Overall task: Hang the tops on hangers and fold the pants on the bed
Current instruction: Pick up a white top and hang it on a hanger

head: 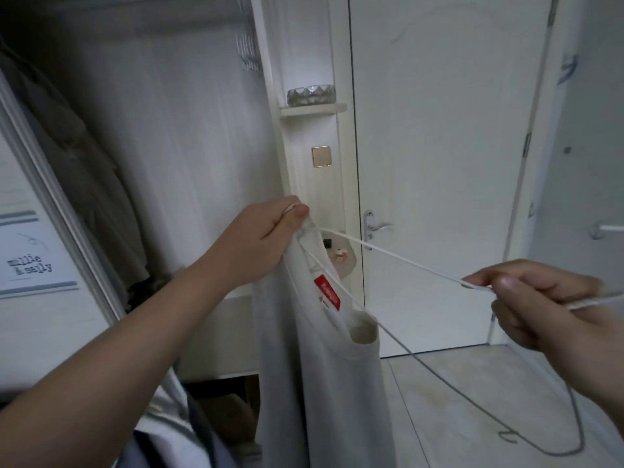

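Wire of a thin white hanger [388, 253] is pinched in the right hand [540, 298], whose fingers curl round it near the right edge of the view. 1 arm of the hanger runs straight leftward to the shoulder of a white top [320, 383], while its lower wire sags in a long loop toward the tiled floor [456, 417]. The left hand [256, 241] grips that shoulder in a closed fist, fabric bunched between thumb and fingers. The top hangs down from the grip, neck open, with a red label [327, 293] showing inside. Left of the 2 hands an open wardrobe [169, 130] holds dim hanging garments [84, 163]. Behind the top, a small shelf [314, 109] carries a glass bowl [310, 94], above a gold square plate [320, 156]. Farthest back stands a white door [439, 146] with a metal handle [374, 228].
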Action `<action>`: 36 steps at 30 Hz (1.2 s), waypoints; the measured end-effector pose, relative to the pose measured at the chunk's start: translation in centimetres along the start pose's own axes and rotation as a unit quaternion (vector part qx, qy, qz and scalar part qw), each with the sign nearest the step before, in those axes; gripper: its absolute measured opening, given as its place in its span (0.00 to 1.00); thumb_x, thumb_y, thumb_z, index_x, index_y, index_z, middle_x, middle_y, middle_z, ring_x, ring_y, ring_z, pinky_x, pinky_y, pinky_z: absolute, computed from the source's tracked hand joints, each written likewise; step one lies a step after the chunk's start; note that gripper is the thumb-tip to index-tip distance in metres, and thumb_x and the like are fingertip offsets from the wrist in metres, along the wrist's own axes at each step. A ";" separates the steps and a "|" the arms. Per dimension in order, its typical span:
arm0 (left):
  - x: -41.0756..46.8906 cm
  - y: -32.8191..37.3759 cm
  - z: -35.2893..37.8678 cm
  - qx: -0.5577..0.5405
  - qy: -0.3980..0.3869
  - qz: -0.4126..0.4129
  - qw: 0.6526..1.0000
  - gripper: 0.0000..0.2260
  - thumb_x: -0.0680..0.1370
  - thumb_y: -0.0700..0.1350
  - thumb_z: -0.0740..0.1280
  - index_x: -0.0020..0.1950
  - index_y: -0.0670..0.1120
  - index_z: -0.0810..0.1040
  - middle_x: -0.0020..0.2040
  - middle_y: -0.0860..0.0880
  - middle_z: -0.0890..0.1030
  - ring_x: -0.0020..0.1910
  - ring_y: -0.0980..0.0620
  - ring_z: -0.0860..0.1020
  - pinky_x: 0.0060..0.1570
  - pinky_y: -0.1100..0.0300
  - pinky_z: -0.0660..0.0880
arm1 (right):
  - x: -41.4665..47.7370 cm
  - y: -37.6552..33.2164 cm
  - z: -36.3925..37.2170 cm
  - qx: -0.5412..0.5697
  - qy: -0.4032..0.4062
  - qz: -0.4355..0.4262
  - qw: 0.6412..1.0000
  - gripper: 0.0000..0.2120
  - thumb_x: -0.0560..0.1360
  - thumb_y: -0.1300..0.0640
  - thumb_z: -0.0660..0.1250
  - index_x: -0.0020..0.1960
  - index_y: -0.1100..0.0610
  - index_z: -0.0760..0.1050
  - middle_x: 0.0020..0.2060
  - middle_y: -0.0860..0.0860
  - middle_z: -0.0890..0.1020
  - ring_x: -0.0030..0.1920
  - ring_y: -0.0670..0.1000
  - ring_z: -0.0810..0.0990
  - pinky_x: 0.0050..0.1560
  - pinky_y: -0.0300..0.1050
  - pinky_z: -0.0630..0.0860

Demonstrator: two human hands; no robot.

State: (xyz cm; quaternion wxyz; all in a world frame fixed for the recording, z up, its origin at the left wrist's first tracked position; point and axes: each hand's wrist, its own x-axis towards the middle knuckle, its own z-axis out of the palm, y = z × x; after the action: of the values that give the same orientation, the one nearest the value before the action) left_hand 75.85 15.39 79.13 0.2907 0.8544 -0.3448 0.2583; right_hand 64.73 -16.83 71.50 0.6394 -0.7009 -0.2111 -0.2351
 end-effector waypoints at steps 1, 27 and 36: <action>-0.5 0.2 0.1 -0.003 -0.008 -0.003 1.000 0.17 0.85 0.53 0.54 0.37 0.49 0.66 0.32 0.56 0.68 0.32 0.58 0.69 0.35 0.67 0.65 | -0.3 -0.4 -0.2 0.004 0.005 -0.001 1.000 0.26 0.72 0.33 0.69 0.52 0.56 0.84 0.21 0.46 0.63 0.22 0.47 0.59 0.29 0.32 0.57; -2.1 2.7 1.6 0.040 -0.098 -0.010 0.994 0.19 0.86 0.50 0.56 0.35 0.49 0.68 0.28 0.51 0.69 0.29 0.54 0.69 0.33 0.62 0.65 | -3.0 1.3 4.7 0.033 0.030 0.011 0.999 0.09 0.77 0.49 0.66 0.48 0.51 0.84 0.20 0.44 0.66 0.21 0.47 0.61 0.25 0.33 0.59; -2.6 3.1 2.6 0.047 -0.116 -0.007 0.992 0.21 0.83 0.55 0.54 0.35 0.45 0.67 0.28 0.52 0.67 0.29 0.51 0.69 0.34 0.54 0.67 | -2.1 2.3 6.0 -0.020 -0.065 0.071 0.995 0.12 0.82 0.56 0.62 0.46 0.59 0.81 0.20 0.46 0.69 0.21 0.42 0.65 0.25 0.33 0.63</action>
State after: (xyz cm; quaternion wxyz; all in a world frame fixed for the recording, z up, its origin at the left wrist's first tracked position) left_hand 72.54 12.96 76.66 0.2102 0.8934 -0.3580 0.1714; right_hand 64.77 -11.10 67.93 0.6250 -0.7409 -0.1967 -0.1473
